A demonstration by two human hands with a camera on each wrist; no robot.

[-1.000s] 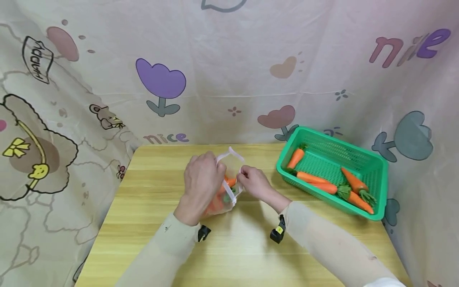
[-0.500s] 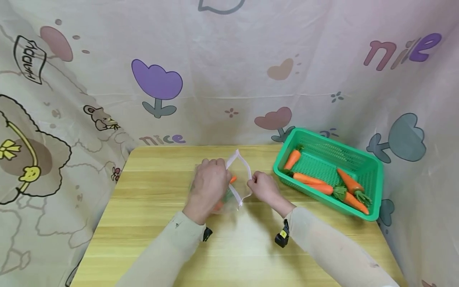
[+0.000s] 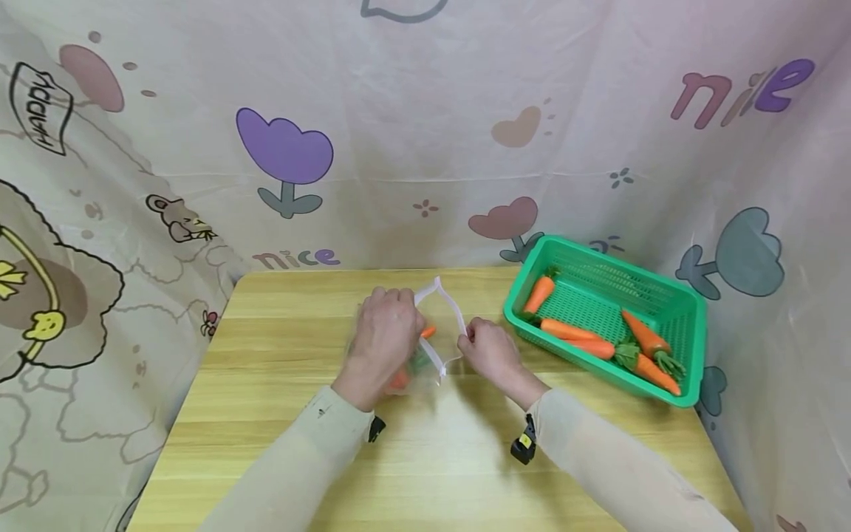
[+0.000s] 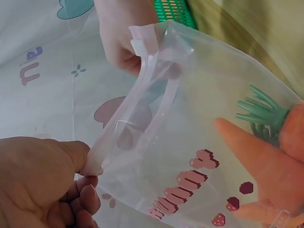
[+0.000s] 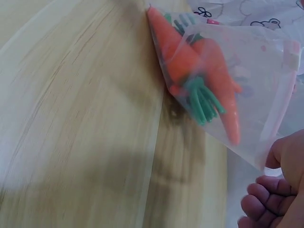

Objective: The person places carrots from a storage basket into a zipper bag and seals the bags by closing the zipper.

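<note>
Bench (image 3: 279,443): wood, carries all | green basket (image 3: 691,325): right rear, loose carrots | zip bag (image 4: 190,142): mid-bench, clear thin film, soft, light, probably slippery; best held at the stiffer zip strip | carrots (image 5: 199,71) inside bag | left hand (image 3: 385,336), right hand (image 3: 488,351): fingers pinching opposite ends of the bag mouth.
</note>
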